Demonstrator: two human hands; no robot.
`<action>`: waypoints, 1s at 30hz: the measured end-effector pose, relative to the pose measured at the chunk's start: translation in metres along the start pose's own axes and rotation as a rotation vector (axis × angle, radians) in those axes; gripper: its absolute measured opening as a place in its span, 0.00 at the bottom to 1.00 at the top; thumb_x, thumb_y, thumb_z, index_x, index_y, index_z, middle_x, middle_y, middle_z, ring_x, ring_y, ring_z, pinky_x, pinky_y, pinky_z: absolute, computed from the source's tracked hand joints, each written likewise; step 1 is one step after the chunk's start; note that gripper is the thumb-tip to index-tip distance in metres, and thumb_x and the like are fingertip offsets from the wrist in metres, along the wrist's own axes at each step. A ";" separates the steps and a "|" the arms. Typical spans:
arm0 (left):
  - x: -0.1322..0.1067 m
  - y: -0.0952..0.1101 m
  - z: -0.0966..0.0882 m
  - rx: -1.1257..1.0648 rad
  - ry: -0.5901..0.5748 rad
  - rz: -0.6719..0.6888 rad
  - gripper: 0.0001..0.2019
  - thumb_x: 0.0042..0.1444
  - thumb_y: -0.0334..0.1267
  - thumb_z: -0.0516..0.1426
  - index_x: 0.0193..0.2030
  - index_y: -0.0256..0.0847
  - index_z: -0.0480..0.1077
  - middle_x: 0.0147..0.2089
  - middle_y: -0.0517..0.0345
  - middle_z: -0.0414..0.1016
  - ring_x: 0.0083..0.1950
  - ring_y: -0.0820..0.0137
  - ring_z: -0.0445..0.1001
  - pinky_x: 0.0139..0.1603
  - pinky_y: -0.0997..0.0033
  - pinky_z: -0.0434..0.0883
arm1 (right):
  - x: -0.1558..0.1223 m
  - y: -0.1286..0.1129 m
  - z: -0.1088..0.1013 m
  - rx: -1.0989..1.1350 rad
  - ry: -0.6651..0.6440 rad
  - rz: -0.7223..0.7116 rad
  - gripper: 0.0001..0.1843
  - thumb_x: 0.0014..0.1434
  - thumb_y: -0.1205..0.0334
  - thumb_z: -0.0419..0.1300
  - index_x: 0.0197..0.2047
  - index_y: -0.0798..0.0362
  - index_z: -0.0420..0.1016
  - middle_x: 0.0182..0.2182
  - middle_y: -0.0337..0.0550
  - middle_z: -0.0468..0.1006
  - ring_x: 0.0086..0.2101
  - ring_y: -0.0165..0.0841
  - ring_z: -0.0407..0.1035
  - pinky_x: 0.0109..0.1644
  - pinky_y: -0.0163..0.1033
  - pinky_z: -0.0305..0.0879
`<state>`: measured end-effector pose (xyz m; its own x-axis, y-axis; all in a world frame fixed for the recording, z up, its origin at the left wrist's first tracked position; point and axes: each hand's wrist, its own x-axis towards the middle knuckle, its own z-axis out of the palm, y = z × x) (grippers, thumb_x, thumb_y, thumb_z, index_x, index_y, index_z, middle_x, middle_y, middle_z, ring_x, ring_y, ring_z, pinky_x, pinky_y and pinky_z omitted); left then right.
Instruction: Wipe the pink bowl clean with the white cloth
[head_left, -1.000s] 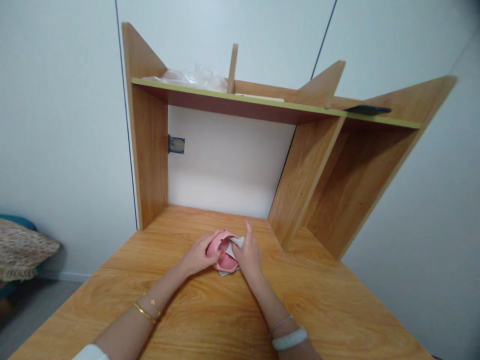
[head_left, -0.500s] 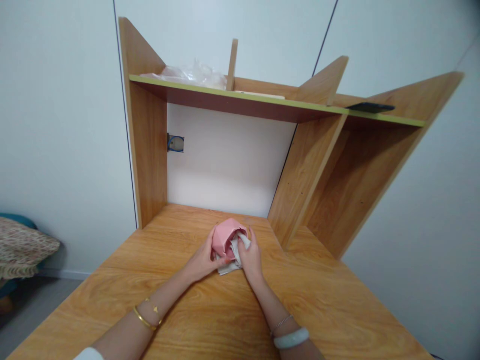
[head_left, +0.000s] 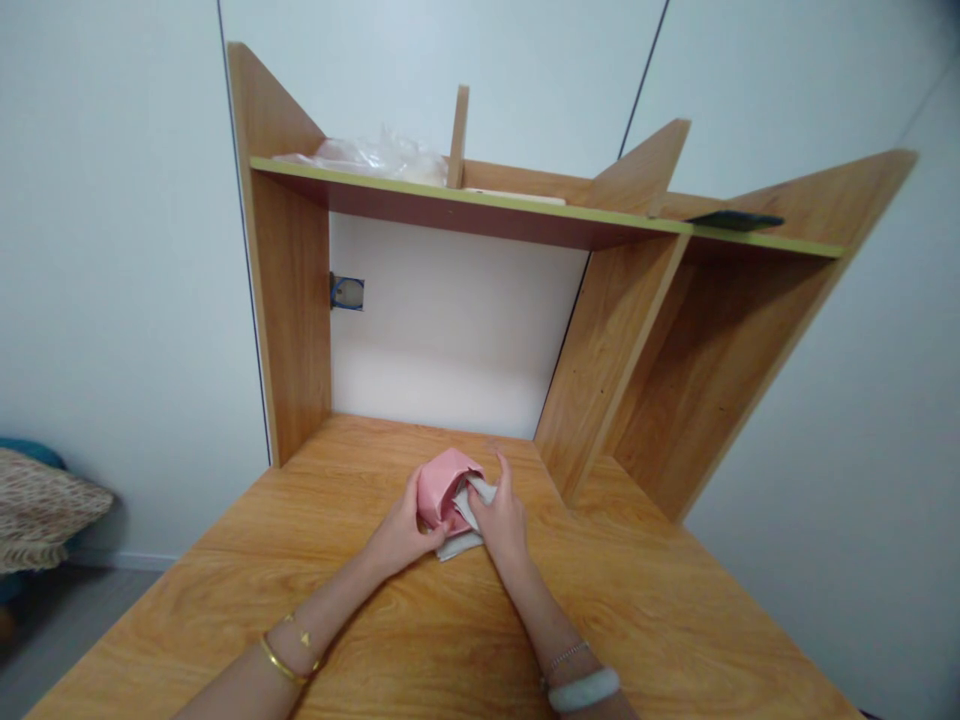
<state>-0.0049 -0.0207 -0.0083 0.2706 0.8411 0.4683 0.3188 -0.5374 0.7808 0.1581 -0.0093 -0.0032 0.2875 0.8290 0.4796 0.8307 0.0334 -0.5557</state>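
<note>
Here, a pink cup (head_left: 444,485) lies tipped on its side on the wooden desk (head_left: 645,610), mouth facing the person, stuffed with a white cloth (head_left: 469,510). The left hand (head_left: 401,535) clasps the cup's side; the right hand (head_left: 501,520) pinches the cloth at its mouth. Half a second ago, the cup sat slightly higher.

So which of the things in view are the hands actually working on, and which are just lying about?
In hand:
- pink cup, gripped by the left hand
- white cloth, pushed into the cup by the right hand

Lying about:
- clear plastic bag on the shelf
- dark flat object, also on the shelf
- desk underneath
</note>
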 end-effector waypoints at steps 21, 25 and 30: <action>0.000 0.000 -0.005 0.080 -0.122 0.025 0.44 0.48 0.38 0.58 0.66 0.37 0.34 0.62 0.45 0.55 0.58 0.61 0.61 0.57 0.63 0.60 | 0.003 0.010 0.009 0.168 0.094 -0.147 0.37 0.49 0.57 0.55 0.60 0.56 0.48 0.44 0.51 0.70 0.42 0.42 0.66 0.42 0.44 0.63; 0.002 0.000 -0.005 0.073 -0.121 0.003 0.44 0.49 0.38 0.57 0.66 0.36 0.31 0.60 0.44 0.58 0.53 0.62 0.65 0.53 0.64 0.63 | 0.006 0.011 0.017 0.225 0.061 -0.212 0.42 0.45 0.60 0.58 0.62 0.55 0.44 0.50 0.54 0.66 0.50 0.43 0.61 0.48 0.46 0.60; 0.005 0.001 -0.008 0.132 -0.112 0.035 0.45 0.46 0.36 0.57 0.66 0.37 0.34 0.59 0.46 0.59 0.54 0.62 0.65 0.55 0.64 0.62 | 0.005 0.014 0.022 0.339 0.051 -0.178 0.40 0.47 0.62 0.56 0.62 0.53 0.45 0.50 0.51 0.66 0.48 0.40 0.63 0.47 0.44 0.62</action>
<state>-0.0106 -0.0162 -0.0018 0.3803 0.8138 0.4395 0.4217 -0.5755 0.7007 0.1605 0.0077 -0.0232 0.1834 0.7648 0.6176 0.6677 0.3642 -0.6492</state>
